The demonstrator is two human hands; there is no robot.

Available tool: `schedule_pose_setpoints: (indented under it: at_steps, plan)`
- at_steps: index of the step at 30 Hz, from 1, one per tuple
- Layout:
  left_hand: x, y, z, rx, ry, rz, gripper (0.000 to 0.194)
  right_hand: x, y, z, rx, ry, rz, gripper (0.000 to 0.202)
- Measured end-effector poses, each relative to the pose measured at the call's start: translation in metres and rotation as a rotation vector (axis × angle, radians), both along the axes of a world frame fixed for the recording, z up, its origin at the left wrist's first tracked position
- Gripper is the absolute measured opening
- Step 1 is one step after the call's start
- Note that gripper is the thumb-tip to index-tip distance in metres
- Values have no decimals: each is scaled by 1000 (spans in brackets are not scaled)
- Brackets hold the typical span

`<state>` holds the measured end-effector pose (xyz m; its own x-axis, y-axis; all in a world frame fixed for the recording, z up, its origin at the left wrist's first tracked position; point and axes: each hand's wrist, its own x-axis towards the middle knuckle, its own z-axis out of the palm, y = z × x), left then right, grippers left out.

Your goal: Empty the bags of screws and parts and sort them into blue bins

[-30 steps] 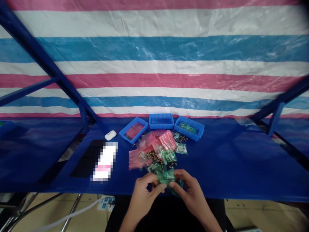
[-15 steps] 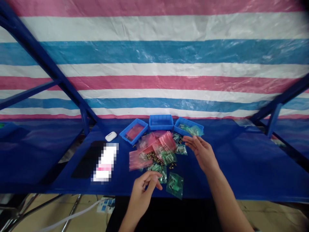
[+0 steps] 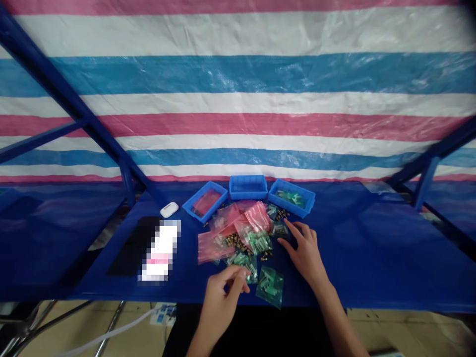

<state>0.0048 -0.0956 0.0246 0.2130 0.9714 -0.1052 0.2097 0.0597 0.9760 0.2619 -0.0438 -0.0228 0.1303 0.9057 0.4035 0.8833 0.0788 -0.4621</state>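
My right hand (image 3: 305,250) is open, thumb and fingers apart, beside a small clear bag of metal parts (image 3: 278,228) at the right of the pile. My left hand (image 3: 224,291) is closed near the front, thumb against the curled fingers; whatever it may hold is hidden. Just beyond it lies a green bag of metal parts (image 3: 243,262), and to its right another green bag (image 3: 270,286) lies by itself. Pink bags (image 3: 225,220) and loose brass-coloured fittings (image 3: 238,243) fill the middle of the pile.
Behind the pile stand three blue trays: the left tray (image 3: 193,210) with pink bags, the middle tray (image 3: 248,193), the right tray (image 3: 297,207) with green bags. A white oval case (image 3: 169,209) and a dark flat object (image 3: 128,253) lie left. Blue frame bars (image 3: 70,101) flank the table.
My right hand has come down from beside the right tray towards the small clear bag, its fingers spreading. The green bag over that tray's edge now lies inside. My left hand has barely moved.
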Motion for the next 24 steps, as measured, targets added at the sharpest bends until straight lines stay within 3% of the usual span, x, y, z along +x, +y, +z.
schedule_pose_setpoints:
  at_steps: [4, 9, 12, 15, 19, 24]
  plan:
    - [3, -2, 0, 15, 18, -2, 30, -3, 1, -3, -30, -184, 10, 39]
    - [3, -4, -2, 20, 6, 10, 29, -7, -5, 5, -10, -166, -31, 36]
    - [2, -3, -3, 8, -5, 12, 29, -4, -12, 10, -30, 68, -165, 39]
    - [3, -2, -3, -9, -30, 23, 30, -6, -24, 18, -135, 476, -238, 38]
    - [11, 1, 0, -31, -61, 25, 31, -31, -45, 37, -286, 886, -10, 37]
    - [23, 1, 3, -124, -189, -31, 28, -74, -64, 49, -476, 1073, 267, 32]
